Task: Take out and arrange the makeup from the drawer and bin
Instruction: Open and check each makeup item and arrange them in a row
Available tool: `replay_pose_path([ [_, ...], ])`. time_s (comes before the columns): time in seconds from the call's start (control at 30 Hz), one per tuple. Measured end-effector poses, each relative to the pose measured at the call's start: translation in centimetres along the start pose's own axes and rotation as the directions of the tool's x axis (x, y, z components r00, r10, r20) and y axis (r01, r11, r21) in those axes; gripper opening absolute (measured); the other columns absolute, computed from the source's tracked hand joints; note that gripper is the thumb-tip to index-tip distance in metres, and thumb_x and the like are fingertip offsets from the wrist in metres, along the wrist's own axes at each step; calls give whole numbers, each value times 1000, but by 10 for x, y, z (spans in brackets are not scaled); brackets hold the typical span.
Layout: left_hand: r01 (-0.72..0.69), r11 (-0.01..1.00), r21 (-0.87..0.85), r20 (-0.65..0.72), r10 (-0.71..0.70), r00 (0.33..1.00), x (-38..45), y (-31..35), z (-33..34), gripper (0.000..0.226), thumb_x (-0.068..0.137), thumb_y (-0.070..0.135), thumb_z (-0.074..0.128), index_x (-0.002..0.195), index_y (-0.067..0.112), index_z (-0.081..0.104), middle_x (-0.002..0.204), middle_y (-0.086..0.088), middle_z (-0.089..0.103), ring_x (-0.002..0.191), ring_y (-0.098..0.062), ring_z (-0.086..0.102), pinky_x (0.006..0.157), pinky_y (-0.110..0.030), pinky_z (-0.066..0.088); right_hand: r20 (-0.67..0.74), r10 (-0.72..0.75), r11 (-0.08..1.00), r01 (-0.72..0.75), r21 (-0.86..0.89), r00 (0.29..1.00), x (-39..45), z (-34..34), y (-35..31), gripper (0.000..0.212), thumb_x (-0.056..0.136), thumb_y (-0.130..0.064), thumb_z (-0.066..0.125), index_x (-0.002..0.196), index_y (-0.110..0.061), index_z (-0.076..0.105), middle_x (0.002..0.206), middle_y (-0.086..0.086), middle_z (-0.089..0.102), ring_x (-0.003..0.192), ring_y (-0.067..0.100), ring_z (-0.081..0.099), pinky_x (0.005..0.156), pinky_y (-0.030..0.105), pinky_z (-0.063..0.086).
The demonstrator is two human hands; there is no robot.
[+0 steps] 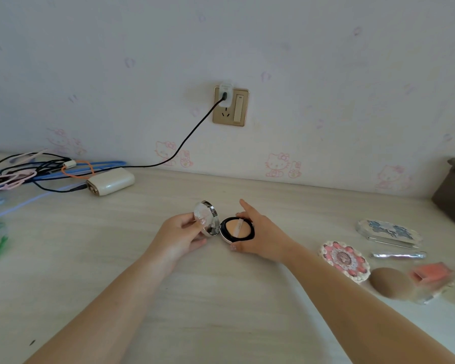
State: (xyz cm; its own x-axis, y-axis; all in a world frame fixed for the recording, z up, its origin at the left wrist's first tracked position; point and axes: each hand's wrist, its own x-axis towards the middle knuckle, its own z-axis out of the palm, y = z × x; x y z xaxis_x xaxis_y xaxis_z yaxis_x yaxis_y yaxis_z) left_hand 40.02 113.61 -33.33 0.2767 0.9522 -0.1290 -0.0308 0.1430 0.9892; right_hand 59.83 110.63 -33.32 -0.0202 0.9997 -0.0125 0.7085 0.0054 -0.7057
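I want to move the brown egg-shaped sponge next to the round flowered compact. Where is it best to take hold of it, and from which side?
Take the brown sponge across its wide rounded belly, coming from above. It lies on its side on the table, so the belly is the broadest part a grip can span. The flowered compact at its left and the pink box at its right look close, so a sideways approach would probably bump them.
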Motion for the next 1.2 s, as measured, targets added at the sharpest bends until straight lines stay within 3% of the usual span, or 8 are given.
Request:
replay_pose_path([
  [0.17, 2, 1000, -23, -11, -2, 1000, 0, 2, 2, 34, 91, 12, 59, 125, 17, 57, 114, -13, 65, 97, -24, 62, 84, -34, 54, -10, -19, 999, 19, -51, 1000, 1, 3, 3, 109, 68, -33, 82, 149, -31, 10, 143, -3, 41, 131, 15, 37, 111, 32, 31],
  [0.37, 4, 997, -83, -43, -8, 999, 1, 8, 3, 75, 86, 11, 66, 148, 20, 24, 122, -2, 54, 114, -21, 57, 92, -38, 50, -26, -20, 1000, 20, -19, 999, -1, 0, 4, 104, 69, -34, 80, 149, -31, 13, 146, -2, 36, 135, 15, 31, 111, 31, 27],
  [0.57, -196, 976, 94, -225, 212, 951, 0, 32, -5, 60, 83, 17, 69, 136, 25, 43, 137, 3, 49, 124, -8, 46, 106, -35, 39, -128, -32, 998, 39, 50, 991, -15, -7, 5, 95, 72, -30, 78, 146, -39, 18, 144, -10, 35, 135, 11, 30, 112, 35, 30],
  [0.67, -337, 930, 147, -227, 364, 903, -7, 51, -1, 44, 84, 16, 68, 123, 31, 52, 129, 10, 54, 119, -1, 48, 101, -25, 37, -231, -83, 995, 94, 37, 969, -33, -20, 7, 89, 74, -29, 77, 143, -42, 22, 143, -13, 36, 133, 5, 33, 108, 33, 36],
  [0.8, -440, 877, 190, -125, 467, 876, -22, 66, 28, 32, 84, 13, 67, 103, 36, 58, 112, 19, 60, 111, -2, 55, 96, -24, 42, -322, -126, 990, 137, 12, 938, -64, -55, 9, 81, 78, -28, 74, 143, -40, 26, 139, -17, 38, 123, -2, 39, 99, 16, 36],
  [0.97, -429, 872, 236, 112, 414, 903, -32, 55, 86, 31, 83, 12, 69, 105, 32, 58, 111, 18, 61, 106, 1, 57, 91, -20, 41, -390, -80, 991, 32, -126, 917, -102, -105, 32, 70, 79, -31, 72, 139, -37, 36, 136, -14, 45, 122, 6, 45, 103, 24, 38],
  [1.07, -396, 869, 298, 270, 321, 908, -32, 37, 118, 37, 81, 10, 70, 111, 24, 55, 117, 11, 59, 111, -5, 56, 91, -18, 41, -311, 17, 969, -92, -228, 950, -125, -122, 48, 62, 82, -30, 69, 137, -34, 41, 140, -9, 43, 127, 10, 42, 105, 23, 31],
  [1.2, -365, 826, 430, 445, 158, 881, -29, 11, 152, 59, 78, 13, 74, 130, 22, 46, 136, 0, 52, 119, -6, 49, 102, -27, 41, -176, 119, 925, -173, -339, 977, -140, -121, 65, 67, 81, -30, 69, 140, -32, 38, 146, -7, 37, 134, 13, 34, 108, 25, 25],
])
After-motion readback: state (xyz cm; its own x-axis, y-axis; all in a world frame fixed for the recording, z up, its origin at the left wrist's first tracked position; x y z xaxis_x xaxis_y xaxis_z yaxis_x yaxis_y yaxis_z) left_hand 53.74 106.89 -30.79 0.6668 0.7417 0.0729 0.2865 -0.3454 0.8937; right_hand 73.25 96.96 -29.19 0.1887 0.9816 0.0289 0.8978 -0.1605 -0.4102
